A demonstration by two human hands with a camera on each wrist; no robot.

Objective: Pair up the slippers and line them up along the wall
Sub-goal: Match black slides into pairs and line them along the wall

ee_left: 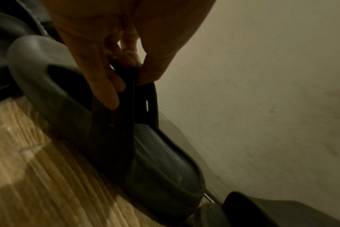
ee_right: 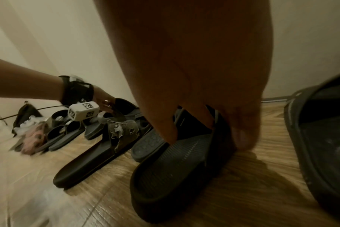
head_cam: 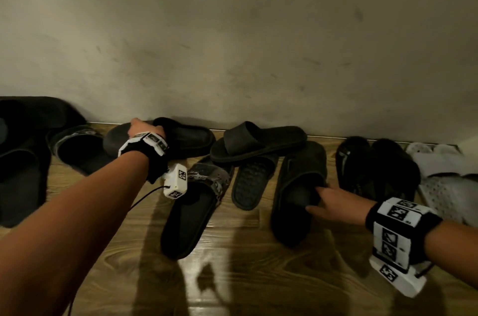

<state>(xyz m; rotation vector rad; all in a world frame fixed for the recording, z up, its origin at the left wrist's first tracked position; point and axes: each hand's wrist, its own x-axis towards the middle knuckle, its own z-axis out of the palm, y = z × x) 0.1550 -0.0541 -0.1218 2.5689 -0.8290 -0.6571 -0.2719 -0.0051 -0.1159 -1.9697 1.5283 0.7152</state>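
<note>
Several dark slippers lie jumbled on the wooden floor [head_cam: 245,277] along the wall [head_cam: 232,44]. My left hand [head_cam: 144,129] reaches to the wall and pinches the strap of a dark grey slipper [head_cam: 186,139]. In the left wrist view the fingers [ee_left: 107,86] and thumb clamp that strap, and the slipper [ee_left: 165,161] is tipped on its side against the wall. My right hand [head_cam: 316,199] grips the strap of a black slipper [head_cam: 297,181] lying toe toward the wall. In the right wrist view its fingers go under the strap of this slipper [ee_right: 175,176] and the thumb [ee_right: 241,138] stays outside.
Between my hands lie a slipper with a patterned strap [head_cam: 196,202], an upturned sole [head_cam: 248,183] and a black slide [head_cam: 256,142] on top of it. A black pair [head_cam: 375,168] and white slippers [head_cam: 445,173] sit to the right. More dark slippers [head_cam: 77,150] lie left.
</note>
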